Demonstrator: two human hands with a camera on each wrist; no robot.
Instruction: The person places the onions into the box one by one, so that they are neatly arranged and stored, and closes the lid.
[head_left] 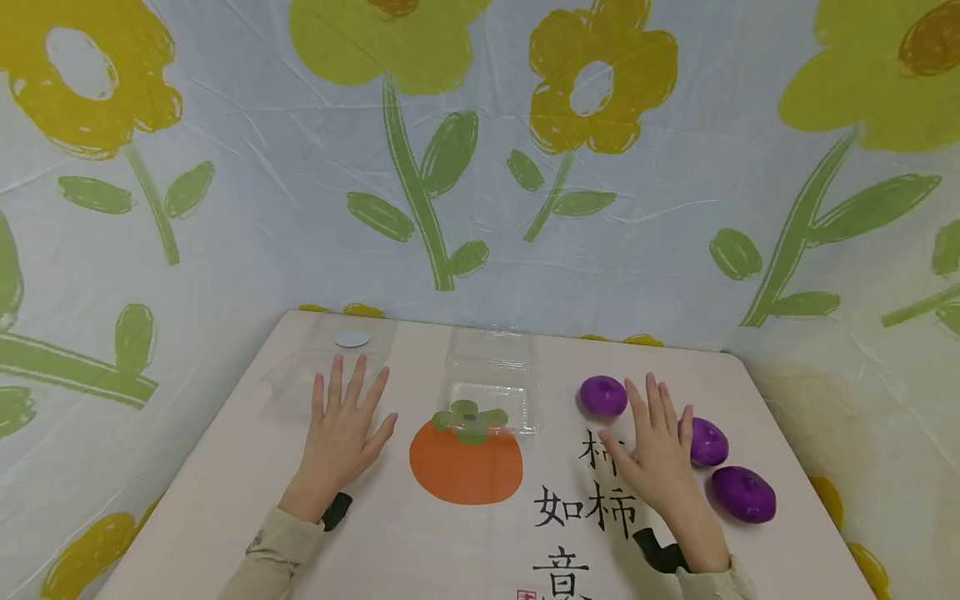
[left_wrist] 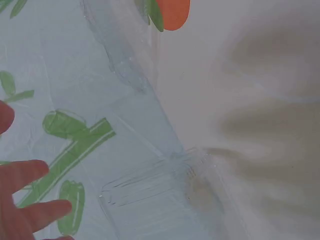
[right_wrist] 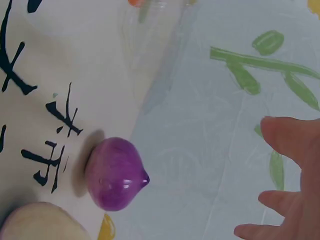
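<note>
While both hands are extended above the tabletop (head_left: pixel 390 533), neither is found to grip anything. The left hand (head_left: pixel 341 437) has its fingers straight and spread, thumb set apart, in front of and partly over a clear plastic box (head_left: pixel 303 367); a white disc (head_left: pixel 352 337) shows at that box's far part. The right hand (head_left: pixel 660 458) likewise has straight fingers, slightly fanned, thumb held out; in the head view it overlaps the middle onion (head_left: pixel 709 442). Whether either palm touches the surface cannot be told. Three purple onions lie on the right: the middle one, a far onion (head_left: pixel 603 397) just beyond the right fingertips, and a near onion (head_left: pixel 743 494) by the right wrist. Their separation presumably lets each be reached singly, and their squat shape probably keeps them from rolling. A second clear box (head_left: pixel 492 375) sits between the hands' lines, appearing unfolded with its lid laid back toward the far edge, presumably to leave its hollow reachable; its near end overlaps the printed persimmon (head_left: pixel 465 471). Such central placement would seem to suit either hand.
</note>
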